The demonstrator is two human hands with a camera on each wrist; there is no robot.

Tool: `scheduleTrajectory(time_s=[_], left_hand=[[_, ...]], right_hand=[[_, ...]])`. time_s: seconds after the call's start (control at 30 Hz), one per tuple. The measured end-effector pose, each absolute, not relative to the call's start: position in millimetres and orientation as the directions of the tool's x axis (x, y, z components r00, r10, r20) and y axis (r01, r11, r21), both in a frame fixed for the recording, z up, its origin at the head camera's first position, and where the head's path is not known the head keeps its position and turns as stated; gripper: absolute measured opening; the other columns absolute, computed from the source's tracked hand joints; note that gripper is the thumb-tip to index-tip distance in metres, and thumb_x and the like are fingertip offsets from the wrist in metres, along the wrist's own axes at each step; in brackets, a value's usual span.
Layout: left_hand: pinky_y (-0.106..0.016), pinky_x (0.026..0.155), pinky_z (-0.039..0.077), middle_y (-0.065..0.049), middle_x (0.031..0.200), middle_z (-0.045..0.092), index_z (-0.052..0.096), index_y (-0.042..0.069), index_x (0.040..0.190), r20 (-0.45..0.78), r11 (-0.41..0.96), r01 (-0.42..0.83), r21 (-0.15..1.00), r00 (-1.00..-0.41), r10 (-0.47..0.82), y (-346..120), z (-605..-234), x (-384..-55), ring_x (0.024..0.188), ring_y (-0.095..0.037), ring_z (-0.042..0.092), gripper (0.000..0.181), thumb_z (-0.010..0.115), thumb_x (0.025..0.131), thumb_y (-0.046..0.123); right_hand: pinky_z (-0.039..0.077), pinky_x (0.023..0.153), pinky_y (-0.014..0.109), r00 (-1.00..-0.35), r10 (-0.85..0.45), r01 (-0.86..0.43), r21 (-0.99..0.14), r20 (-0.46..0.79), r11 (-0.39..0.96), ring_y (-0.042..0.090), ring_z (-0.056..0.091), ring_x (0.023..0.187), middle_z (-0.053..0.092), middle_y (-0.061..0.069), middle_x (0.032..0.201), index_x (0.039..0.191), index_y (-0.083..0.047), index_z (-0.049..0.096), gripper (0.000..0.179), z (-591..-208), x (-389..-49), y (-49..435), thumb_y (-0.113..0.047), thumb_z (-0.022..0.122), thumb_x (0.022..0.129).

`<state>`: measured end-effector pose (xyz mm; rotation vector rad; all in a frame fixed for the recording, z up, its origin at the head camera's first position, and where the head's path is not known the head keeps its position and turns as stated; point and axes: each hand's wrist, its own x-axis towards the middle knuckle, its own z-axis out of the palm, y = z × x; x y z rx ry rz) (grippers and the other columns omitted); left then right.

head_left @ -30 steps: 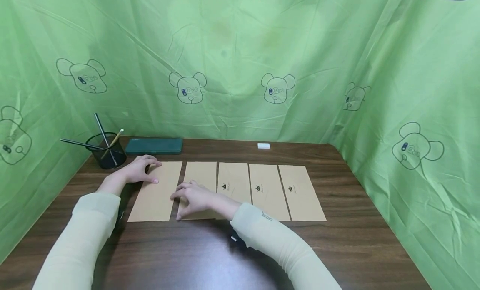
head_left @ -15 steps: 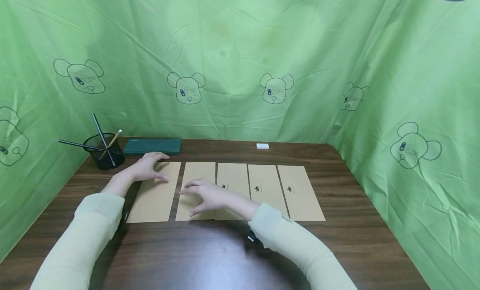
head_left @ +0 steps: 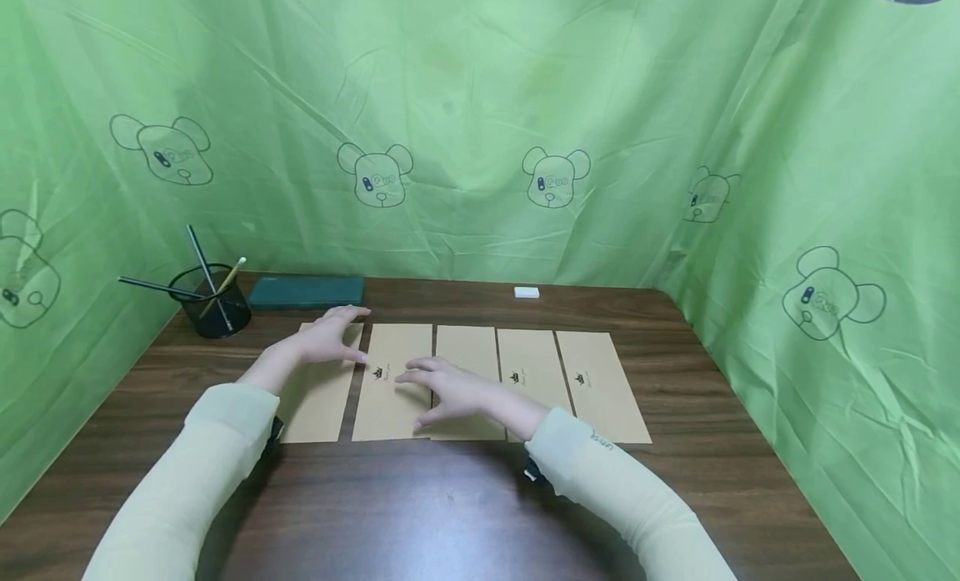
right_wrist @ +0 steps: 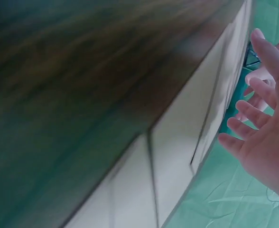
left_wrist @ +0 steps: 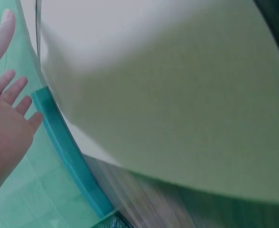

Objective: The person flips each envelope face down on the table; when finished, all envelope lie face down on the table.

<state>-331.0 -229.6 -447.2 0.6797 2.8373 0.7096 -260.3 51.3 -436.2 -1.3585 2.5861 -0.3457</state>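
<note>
Several tan kraft-paper booklets lie side by side in a row on the dark wooden table. My left hand (head_left: 326,338), fingers spread, hovers over the leftmost booklet (head_left: 315,406), with its fingertips reaching the gap beside the second booklet (head_left: 386,414). A small black crown print shows on that second one. My right hand (head_left: 457,393) is above the third booklet (head_left: 467,348), and its fingertips overlap the right side of the second. In the right wrist view, the fingers (right_wrist: 253,114) are loosely extended and hold nothing. The fourth booklet (head_left: 532,356) is partly hidden by my right wrist.
The rightmost booklet (head_left: 600,389) ends the row. Behind the row are a teal flat case (head_left: 307,293) and a small white eraser-like block (head_left: 527,292). A black mesh pen cup (head_left: 217,310) with pencils stands at the back left. Green curtain (head_left: 465,131) surrounds the table (head_left: 390,506).
Both hands have moved to the right over the row. The right hand has come off the second booklet's left edge, and the crown print there is now uncovered.
</note>
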Motion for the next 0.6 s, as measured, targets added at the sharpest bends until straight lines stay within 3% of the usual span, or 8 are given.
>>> scheduleTrajectory(time_s=[0.27, 0.6], left_hand=[[-0.062, 0.107, 0.021, -0.025, 0.147, 0.031, 0.031, 0.0, 0.144, -0.048, 0.759, 0.415, 0.503, -0.863, 0.504, -219.5, -447.9, -331.8, 0.137, -0.045, 0.019, 0.098, 0.082, 0.07, 0.04], [-0.057, 0.106, 0.027, -0.022, 0.141, 0.041, 0.038, 0.0, 0.14, -0.035, 0.737, 0.468, 0.488, -0.833, 0.552, -217.0, -451.2, -334.1, 0.132, -0.042, 0.029, 0.097, 0.085, 0.065, 0.039]], right_hand=[[0.023, 0.114, 0.041, -0.564, -0.819, -0.778, -0.263, -0.105, 0.57, 0.029, 0.029, 0.139, 0.032, 0.013, 0.15, 0.142, -0.016, 0.042, 0.078, -443.0, -264.4, 62.5, -0.047, 0.073, 0.077], [0.021, 0.115, 0.039, -0.577, -0.808, -0.776, -0.229, -0.115, 0.587, 0.029, 0.03, 0.139, 0.037, 0.012, 0.149, 0.137, -0.013, 0.049, 0.07, -443.4, -262.8, 61.9, -0.044, 0.073, 0.079]])
